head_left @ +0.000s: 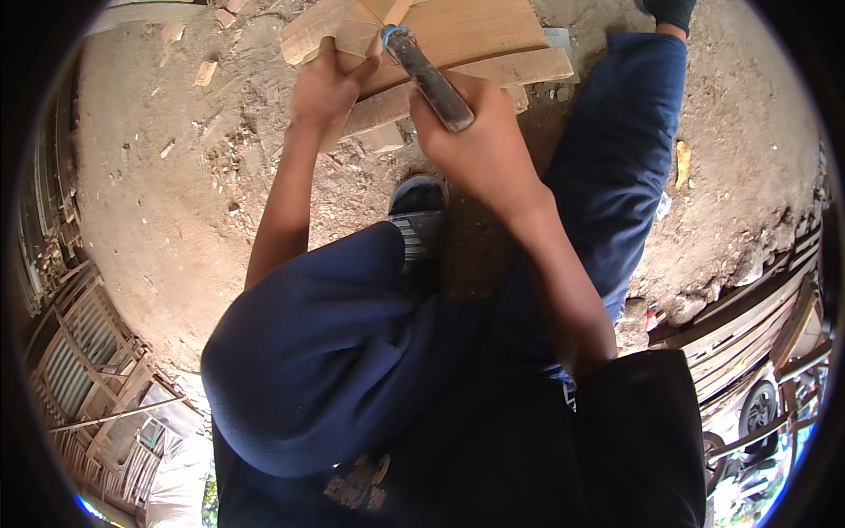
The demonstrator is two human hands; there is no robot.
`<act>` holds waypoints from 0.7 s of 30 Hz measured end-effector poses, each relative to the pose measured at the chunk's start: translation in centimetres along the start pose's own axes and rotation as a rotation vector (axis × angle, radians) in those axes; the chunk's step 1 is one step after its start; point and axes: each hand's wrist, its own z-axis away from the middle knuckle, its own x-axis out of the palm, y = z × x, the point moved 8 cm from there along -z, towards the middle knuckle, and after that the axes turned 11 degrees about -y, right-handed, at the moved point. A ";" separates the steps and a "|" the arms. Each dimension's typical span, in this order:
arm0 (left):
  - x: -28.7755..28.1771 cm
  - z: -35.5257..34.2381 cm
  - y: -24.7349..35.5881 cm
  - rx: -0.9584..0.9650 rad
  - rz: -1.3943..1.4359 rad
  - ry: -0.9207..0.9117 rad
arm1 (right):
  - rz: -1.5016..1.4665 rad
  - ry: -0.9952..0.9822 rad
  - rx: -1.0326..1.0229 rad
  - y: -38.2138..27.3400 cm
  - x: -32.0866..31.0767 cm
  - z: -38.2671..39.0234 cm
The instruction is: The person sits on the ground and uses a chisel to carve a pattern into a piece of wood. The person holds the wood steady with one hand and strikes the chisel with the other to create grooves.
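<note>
My right hand (480, 145) is wrapped round the dark, worn handle (429, 79) of a hand tool with a blue band at its far end. A thin line, perhaps its blade, runs on from the band toward the top edge; its kind cannot be made out. My left hand (326, 92) grips a pale wooden piece (315, 28), fingers on top and thumb toward the tool. That piece lies against a broad brown wooden board (484, 35). Along the board's near side runs a narrow wooden strip (510, 69), just beyond my right hand.
Wood chips and offcuts (206, 72) litter the dirt floor (141, 194). My sandalled foot (419, 207) is below the boards, and my right leg (616, 132) stretches along the right. Stacked planks (739, 326) and a motorcycle wheel (757, 409) stand at lower right.
</note>
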 end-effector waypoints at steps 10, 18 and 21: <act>-0.6 0.8 1.7 -0.055 0.005 0.024 | -0.069 -0.031 0.032 0.9 -1.0 2.9; -0.7 1.6 -0.5 0.004 -0.057 0.112 | -0.027 -0.019 0.041 1.9 -0.1 7.7; -0.2 0.7 0.2 -0.008 -0.017 0.054 | -0.023 -0.018 0.068 1.8 -0.4 6.0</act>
